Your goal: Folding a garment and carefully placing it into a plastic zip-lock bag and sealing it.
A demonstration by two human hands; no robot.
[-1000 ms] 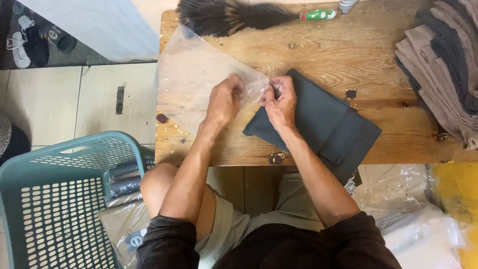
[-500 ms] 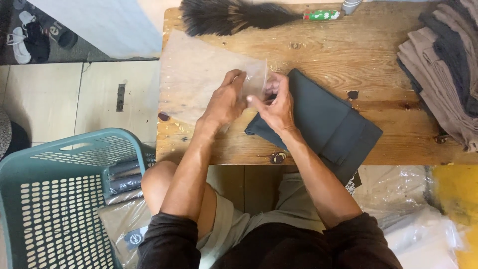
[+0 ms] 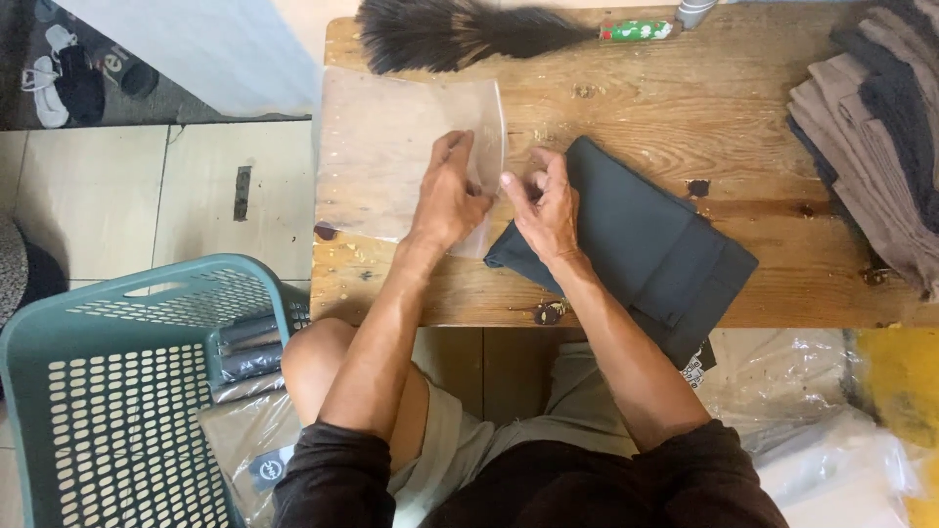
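Free room vs. obstacles, wooden table (image 3: 626, 98)

Bare wood open btwn folded dark garment (image 3: 636, 244) & broom head (image 3: 440, 34), also right of garment toward stack of folded cloths (image 3: 871, 137) at far right edge. Clear plastic bag (image 3: 391, 147) covering left end. Near edge blocked by both forearms. Teal laundry basket (image 3: 108, 391) filling floor space lower left.

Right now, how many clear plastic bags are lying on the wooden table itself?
1. The clear plastic bag lies at the table's left end, its right edge under the left hand. More plastic lies on the floor at lower right; others may be hidden.
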